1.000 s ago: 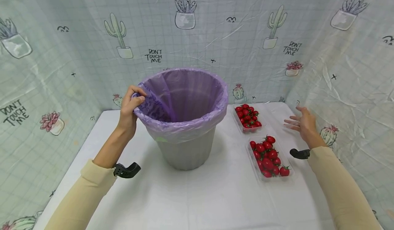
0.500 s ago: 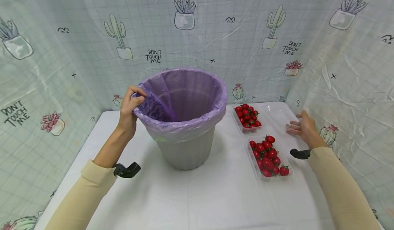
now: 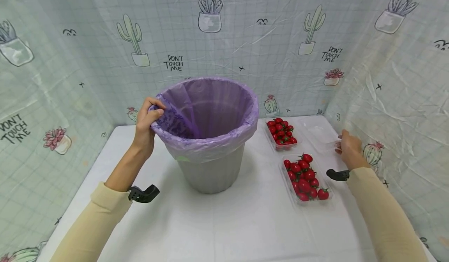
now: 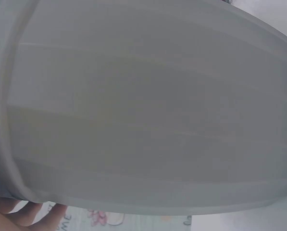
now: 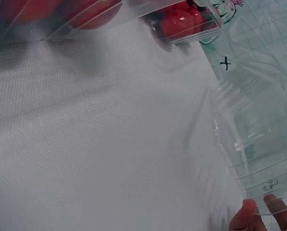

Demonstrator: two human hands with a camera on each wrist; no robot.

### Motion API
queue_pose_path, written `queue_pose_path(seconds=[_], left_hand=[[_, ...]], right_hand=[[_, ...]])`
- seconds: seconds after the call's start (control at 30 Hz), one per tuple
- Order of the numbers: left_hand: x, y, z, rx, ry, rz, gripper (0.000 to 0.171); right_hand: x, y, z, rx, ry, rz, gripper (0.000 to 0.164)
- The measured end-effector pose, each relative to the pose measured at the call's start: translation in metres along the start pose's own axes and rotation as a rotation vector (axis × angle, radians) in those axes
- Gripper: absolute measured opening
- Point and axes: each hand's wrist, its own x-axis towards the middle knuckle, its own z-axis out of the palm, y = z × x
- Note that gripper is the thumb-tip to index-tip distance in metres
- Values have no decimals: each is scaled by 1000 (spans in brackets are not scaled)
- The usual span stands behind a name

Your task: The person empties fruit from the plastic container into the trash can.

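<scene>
My left hand (image 3: pixel 145 127) grips the left rim of a grey trash bin (image 3: pixel 213 174) lined with a purple bag (image 3: pixel 207 147). The bin stands upright; its ribbed side (image 4: pixel 148 115) fills the left wrist view, with several fingertips (image 4: pixel 51 217) at the lower left. At the table's far right, my right hand (image 3: pixel 352 151) holds a see-through plastic container (image 3: pixel 320 132) by its near edge. Thumb and finger pinch that container (image 5: pixel 258 120) in the right wrist view. Left of this hand sit two clear punnets of cherry tomatoes, a nearer one (image 3: pixel 304 180) and a farther one (image 3: pixel 280 132).
A white cloth covers the table (image 3: pixel 224 231). Behind and on both sides hangs a plastic curtain (image 3: pixel 238 28) printed with cacti, close to my right hand.
My right hand has come down slightly, and its spread fingers have closed on the clear container's edge. The left hand keeps its grip on the bin's rim.
</scene>
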Motion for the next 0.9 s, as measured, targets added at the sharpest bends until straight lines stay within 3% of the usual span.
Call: queue_pose_path(seconds=[0.2, 0.4, 0.63, 0.9], left_hand=[[0, 0, 1, 2, 1, 6, 18], [0, 0, 1, 0, 2, 10, 18], [0, 0, 0, 2, 1, 7, 17], [0, 0, 1, -2, 2, 1, 18]], right_hand=[[0, 2, 5, 71, -9, 23, 35], [1, 0, 6, 7, -22, 25, 32], [7, -3, 0, -5, -110, 17, 32], [6, -2, -1, 8, -114, 27, 12]])
